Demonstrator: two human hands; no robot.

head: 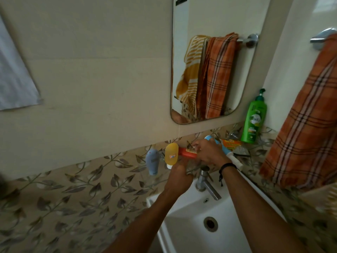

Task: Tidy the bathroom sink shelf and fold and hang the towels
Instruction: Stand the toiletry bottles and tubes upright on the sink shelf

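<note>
The right hand (206, 152) pinches the red tube (187, 152) lying on the shelf. The left hand (179, 177), fingers curled, sits just below it, beside the yellow bottle (171, 154).

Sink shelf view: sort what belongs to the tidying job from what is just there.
Part of the job:
- yellow bottle
- grey-blue bottle
- red tube, under the right hand
- left hand
- blue-and-white toothbrush
- green pump bottle
- orange plaid towel

Just there:
- mirror
- tap
- sink
</note>
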